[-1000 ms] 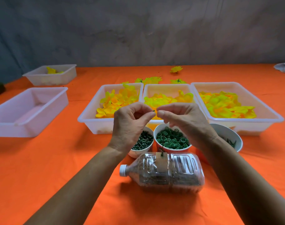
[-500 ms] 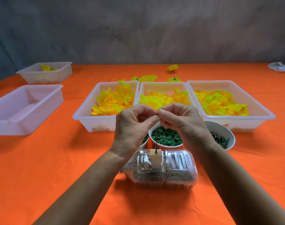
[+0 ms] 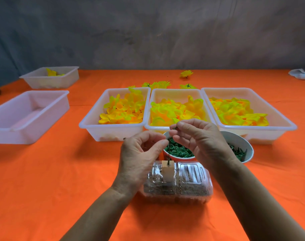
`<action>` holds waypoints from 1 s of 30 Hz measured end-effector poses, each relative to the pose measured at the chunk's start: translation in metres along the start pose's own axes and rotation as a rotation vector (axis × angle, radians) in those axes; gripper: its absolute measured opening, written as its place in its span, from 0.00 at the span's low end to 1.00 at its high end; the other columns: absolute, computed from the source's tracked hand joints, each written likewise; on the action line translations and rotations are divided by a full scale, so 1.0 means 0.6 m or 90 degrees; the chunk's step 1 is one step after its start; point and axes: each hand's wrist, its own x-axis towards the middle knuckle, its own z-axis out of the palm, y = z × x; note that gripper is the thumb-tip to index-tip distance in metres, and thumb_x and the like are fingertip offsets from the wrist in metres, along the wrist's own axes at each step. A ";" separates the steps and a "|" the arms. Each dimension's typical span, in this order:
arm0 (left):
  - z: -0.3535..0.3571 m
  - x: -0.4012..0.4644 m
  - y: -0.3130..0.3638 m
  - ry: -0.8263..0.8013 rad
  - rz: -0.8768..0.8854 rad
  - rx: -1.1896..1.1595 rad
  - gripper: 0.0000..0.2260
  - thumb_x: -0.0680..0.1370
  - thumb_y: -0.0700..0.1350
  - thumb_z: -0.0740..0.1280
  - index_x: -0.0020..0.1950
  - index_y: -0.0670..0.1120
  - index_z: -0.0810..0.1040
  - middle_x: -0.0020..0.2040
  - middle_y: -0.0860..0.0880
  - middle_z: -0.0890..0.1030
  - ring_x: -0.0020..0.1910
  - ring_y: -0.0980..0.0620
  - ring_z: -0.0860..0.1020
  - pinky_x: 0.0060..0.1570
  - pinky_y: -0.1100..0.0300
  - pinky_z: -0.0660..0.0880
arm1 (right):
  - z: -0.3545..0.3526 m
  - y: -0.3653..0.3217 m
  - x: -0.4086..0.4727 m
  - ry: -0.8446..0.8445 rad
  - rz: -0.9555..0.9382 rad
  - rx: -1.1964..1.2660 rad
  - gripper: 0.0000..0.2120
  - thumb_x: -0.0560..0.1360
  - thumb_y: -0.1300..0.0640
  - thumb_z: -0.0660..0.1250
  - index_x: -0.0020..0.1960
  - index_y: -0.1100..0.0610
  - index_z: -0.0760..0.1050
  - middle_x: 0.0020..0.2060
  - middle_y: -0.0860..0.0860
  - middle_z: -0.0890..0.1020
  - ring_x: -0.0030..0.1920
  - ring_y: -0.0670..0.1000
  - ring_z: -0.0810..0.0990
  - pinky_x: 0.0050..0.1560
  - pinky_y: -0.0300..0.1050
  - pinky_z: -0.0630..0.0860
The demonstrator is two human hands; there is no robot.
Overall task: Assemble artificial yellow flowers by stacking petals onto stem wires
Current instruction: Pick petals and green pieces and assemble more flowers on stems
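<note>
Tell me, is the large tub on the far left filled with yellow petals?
No, the large tub on the far left holds no petals; its bare floor shows.

No readable text anywhere: no label, brand, number or sign can be made out on anything in view.
</note>
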 end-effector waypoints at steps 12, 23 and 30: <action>0.010 -0.020 0.000 -0.008 0.048 -0.023 0.02 0.69 0.45 0.73 0.40 0.47 0.83 0.38 0.46 0.84 0.37 0.53 0.80 0.39 0.58 0.77 | -0.013 -0.006 -0.017 -0.002 0.003 -0.048 0.11 0.63 0.63 0.71 0.45 0.64 0.79 0.37 0.59 0.85 0.37 0.53 0.85 0.35 0.37 0.79; 0.018 -0.016 0.016 0.013 0.052 -0.071 0.06 0.68 0.45 0.72 0.43 0.45 0.84 0.40 0.41 0.84 0.38 0.51 0.82 0.41 0.60 0.78 | 0.010 -0.009 -0.027 -0.071 0.008 -0.098 0.12 0.57 0.52 0.75 0.40 0.52 0.85 0.38 0.52 0.86 0.40 0.46 0.83 0.34 0.34 0.75; 0.022 -0.017 0.014 0.028 -0.002 -0.108 0.04 0.68 0.39 0.73 0.39 0.40 0.82 0.37 0.40 0.83 0.34 0.53 0.80 0.36 0.63 0.76 | 0.010 -0.004 -0.029 -0.065 0.014 -0.105 0.13 0.55 0.53 0.75 0.39 0.53 0.85 0.37 0.53 0.85 0.39 0.46 0.83 0.33 0.33 0.75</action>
